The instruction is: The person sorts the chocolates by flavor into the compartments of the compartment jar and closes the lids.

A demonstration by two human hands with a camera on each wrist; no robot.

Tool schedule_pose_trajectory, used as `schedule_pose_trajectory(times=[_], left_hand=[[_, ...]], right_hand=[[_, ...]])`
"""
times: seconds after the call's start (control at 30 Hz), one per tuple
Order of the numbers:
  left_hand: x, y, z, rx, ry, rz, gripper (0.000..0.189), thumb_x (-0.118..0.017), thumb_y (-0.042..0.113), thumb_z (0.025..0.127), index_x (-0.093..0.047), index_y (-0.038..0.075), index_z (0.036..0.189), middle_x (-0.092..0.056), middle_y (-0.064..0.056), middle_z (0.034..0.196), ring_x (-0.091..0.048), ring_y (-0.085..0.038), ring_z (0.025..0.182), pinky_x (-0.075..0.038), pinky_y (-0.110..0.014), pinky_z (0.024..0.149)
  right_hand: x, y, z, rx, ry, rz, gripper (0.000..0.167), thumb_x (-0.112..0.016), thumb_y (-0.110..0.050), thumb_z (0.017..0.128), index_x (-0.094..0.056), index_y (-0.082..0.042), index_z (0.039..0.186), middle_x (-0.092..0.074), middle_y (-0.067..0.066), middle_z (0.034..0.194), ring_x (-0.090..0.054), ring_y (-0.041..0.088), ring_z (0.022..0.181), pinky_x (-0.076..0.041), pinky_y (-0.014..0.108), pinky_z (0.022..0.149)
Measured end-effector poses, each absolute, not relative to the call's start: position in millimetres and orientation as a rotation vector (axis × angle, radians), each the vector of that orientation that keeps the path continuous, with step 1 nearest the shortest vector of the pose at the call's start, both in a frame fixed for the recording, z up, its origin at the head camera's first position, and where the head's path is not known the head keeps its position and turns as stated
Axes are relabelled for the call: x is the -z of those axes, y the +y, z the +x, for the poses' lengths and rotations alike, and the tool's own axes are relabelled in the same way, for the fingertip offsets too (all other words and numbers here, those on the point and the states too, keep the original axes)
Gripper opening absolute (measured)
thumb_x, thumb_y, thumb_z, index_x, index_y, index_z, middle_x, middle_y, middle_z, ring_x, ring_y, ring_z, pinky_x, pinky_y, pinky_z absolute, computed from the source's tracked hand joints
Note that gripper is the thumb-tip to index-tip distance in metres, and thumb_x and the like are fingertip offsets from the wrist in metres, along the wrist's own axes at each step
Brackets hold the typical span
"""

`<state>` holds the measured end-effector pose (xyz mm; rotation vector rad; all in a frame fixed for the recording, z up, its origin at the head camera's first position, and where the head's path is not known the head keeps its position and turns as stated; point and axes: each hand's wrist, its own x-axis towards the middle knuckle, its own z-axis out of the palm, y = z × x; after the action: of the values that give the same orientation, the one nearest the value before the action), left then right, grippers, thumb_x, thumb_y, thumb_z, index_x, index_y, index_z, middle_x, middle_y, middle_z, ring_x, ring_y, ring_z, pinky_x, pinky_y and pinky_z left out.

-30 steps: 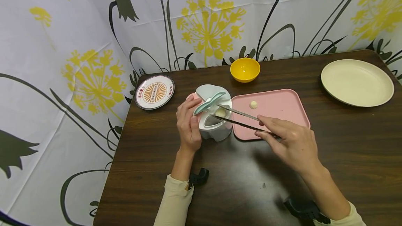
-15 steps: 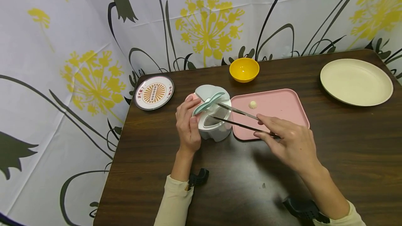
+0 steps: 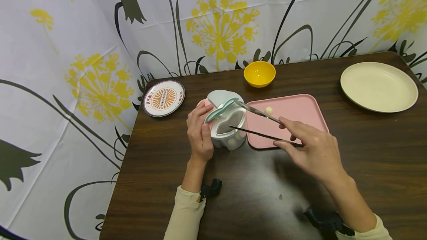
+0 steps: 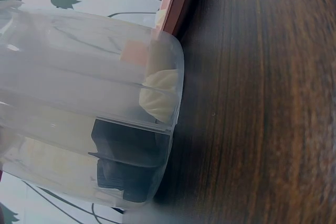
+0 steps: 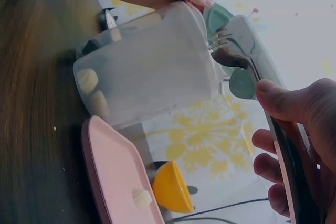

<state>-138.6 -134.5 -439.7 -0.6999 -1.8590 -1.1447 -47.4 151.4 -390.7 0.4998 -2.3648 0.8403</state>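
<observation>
My left hand grips the left side of a translucent plastic food container, beside its raised green flap lid. In my right hand is a pair of metal serving tongs, held spread between thumb and fingers. The tong tips are over the container's uncovered opening with nothing between them. In the right wrist view, one tong end has fork-like prongs. Low inside the container lies a cream-coloured pleated bun-like piece, with a second pale piece next to it. Dark pieces fill another section.
A pink tray stands right of the container, bearing one cream-coloured piece. Behind it is a yellow bowl. A patterned plate lies at the left, and a large cream plate at the far right.
A cream-coloured piece between the tong tips left them and dropped into the container. The tongs then spread wider, and my right hand moved slightly right. My left hand stayed put.
</observation>
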Motion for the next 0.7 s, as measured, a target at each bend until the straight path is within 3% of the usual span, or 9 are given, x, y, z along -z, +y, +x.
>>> schedule_pose_trajectory(times=[0.2,0.37,0.53,0.7], left_hand=[[439.5,-134.9,-138.7,1.149,-1.861,-0.701,0.046,-0.035,0.031,0.099,-0.07,0.002,0.11,-0.067,-0.014,0.115,-0.052,-0.04,0.121,-0.032,-0.052,0.103],[439.1,-134.9,-138.6,1.15,-1.859,-0.702,0.046,-0.035,0.03,0.099,-0.07,0.002,0.11,-0.067,-0.014,0.115,-0.052,-0.039,0.122,-0.031,-0.052,0.103],[439.0,-134.5,-138.3,1.151,-1.85,-0.709,0.045,-0.036,0.028,0.099,-0.07,0.002,0.109,-0.067,-0.015,0.114,-0.052,-0.039,0.121,-0.031,-0.053,0.103],[439.3,-134.5,-138.4,1.157,-1.845,-0.711,0.045,-0.036,0.028,0.099,-0.07,0.001,0.109,-0.067,-0.016,0.114,-0.052,-0.04,0.121,-0.031,-0.054,0.104]], right_hand=[[394.3,164.2,-53.4,-0.868,-2.372,0.407,0.058,-0.088,-0.02,0.066,-0.07,-0.016,0.121,-0.07,-0.009,0.092,-0.054,0.007,0.059,-0.04,0.026,0.048],[406.3,175.3,-60.7,-0.914,-2.469,0.148,0.053,-0.087,-0.02,0.073,-0.069,-0.017,0.122,-0.072,-0.002,0.088,-0.054,0.014,0.053,-0.035,0.032,0.046],[424.5,184.7,-66.4,-0.917,-2.686,-0.099,0.051,-0.079,-0.031,0.081,-0.065,-0.015,0.128,-0.072,0.007,0.081,-0.058,0.029,0.065,-0.037,0.046,0.053],[440.1,189.3,-73.4,-0.889,-2.852,-0.122,0.057,-0.076,-0.035,0.084,-0.06,-0.013,0.133,-0.071,0.008,0.086,-0.062,0.035,0.075,-0.041,0.054,0.059]])
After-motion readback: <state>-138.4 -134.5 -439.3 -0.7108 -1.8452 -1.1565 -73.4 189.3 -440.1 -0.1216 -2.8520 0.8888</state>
